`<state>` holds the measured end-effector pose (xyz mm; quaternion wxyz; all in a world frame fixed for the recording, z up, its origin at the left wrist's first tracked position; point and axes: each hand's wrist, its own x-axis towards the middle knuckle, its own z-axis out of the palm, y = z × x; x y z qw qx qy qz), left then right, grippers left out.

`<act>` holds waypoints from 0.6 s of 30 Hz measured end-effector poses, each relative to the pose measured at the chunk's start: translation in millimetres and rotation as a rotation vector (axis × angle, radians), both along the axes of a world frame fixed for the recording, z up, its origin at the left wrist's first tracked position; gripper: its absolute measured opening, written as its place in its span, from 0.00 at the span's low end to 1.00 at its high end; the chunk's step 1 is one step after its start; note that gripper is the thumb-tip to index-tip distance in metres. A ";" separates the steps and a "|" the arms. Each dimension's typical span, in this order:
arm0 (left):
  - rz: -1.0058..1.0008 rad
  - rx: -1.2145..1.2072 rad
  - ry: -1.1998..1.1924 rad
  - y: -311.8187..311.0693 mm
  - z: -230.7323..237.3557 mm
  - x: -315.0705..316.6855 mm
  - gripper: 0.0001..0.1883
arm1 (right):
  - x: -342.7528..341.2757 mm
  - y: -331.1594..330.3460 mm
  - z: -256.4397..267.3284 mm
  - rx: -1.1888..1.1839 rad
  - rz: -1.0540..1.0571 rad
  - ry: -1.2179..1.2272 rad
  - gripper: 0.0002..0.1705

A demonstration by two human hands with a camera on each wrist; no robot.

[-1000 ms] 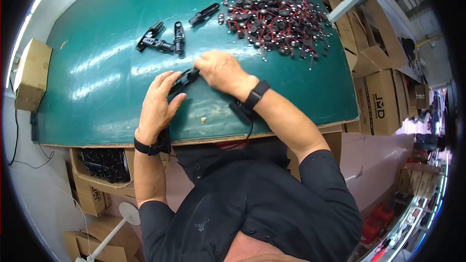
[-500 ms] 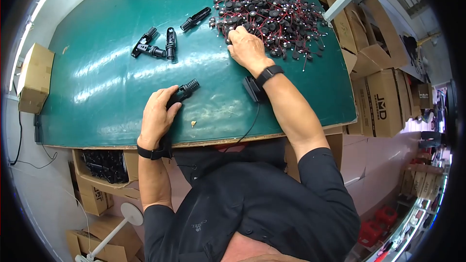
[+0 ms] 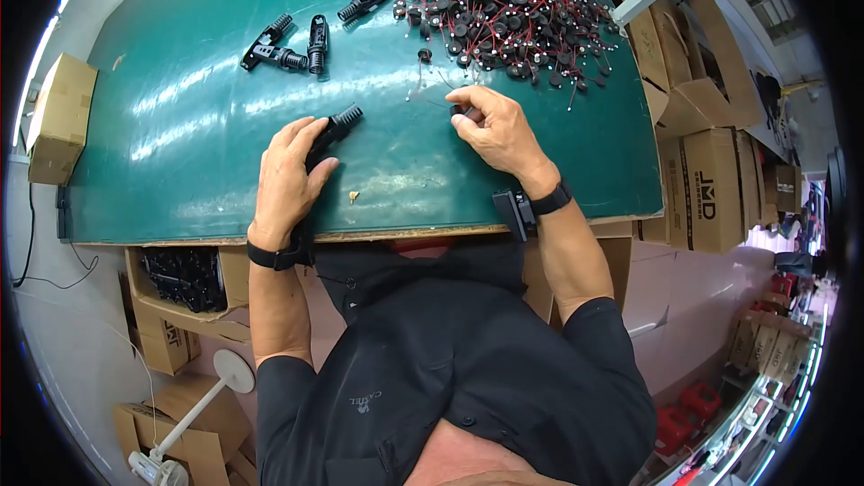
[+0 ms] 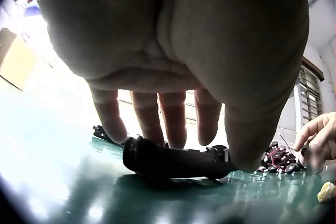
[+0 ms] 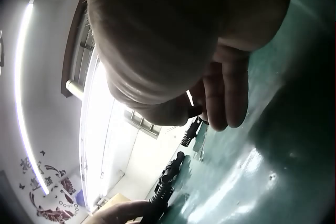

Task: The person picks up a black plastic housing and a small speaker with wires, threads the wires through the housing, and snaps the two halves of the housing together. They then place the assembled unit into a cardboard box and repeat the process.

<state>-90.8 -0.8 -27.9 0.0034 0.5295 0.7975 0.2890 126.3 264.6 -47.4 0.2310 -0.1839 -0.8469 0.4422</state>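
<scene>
Black ribbed-ended housing [image 3: 336, 129] lies on the near left part of the green table [image 3: 405, 180], its coiled end aimed far and right; the left hand [image 3: 290, 171] spans it, fingers nearly straight and resting at its far side, thumb spread at the near right, with no tight clasp that I can see; my guess is that this light touch stops it rolling and leaves the coil exposed. Right of it, well apart, the right hand [image 3: 499, 137] pinches a small black disc [image 3: 456, 111] between thumb and fingertips, thin wire trailing far and left; held by its rim like that, I'd judge, the wire hangs free of the fingers.

Far of that hand one loose disc [image 3: 425, 55] sits apart from the heap of wired discs [image 3: 508, 18], whose red leads look ready to snag; far left, two crossed housings [image 3: 270, 49] lie just beside an upright-pointing housing [image 3: 317, 43], and another housing [image 3: 366, 4] slants near the heap, probably kept within reach.

Green surface stretches between the hands, room to shift sideways; a yellow crumb [image 3: 354, 197] lies nearer, by the table's near edge [image 3: 405, 235], which runs close to both wrists and limits any pull back.
</scene>
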 end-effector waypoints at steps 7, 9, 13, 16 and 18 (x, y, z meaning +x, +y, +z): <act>0.065 0.026 0.143 2.5 -1.8 6.6 0.31 | 10.6 -8.2 8.3 -0.108 0.115 -0.050 0.14; 0.091 0.034 0.180 2.7 -3.0 6.7 0.31 | 10.4 -12.2 6.1 -0.186 0.133 -0.062 0.13; 0.068 -0.017 0.150 3.9 -4.5 2.0 0.29 | 8.3 -21.2 0.0 -0.429 0.163 0.023 0.13; 0.114 -0.170 0.142 3.9 -4.3 3.2 0.29 | 8.5 -28.1 -2.7 -0.467 0.166 0.048 0.15; 0.115 -0.177 0.138 2.3 -4.8 5.4 0.28 | 9.0 -33.7 -3.2 -0.509 0.167 0.062 0.15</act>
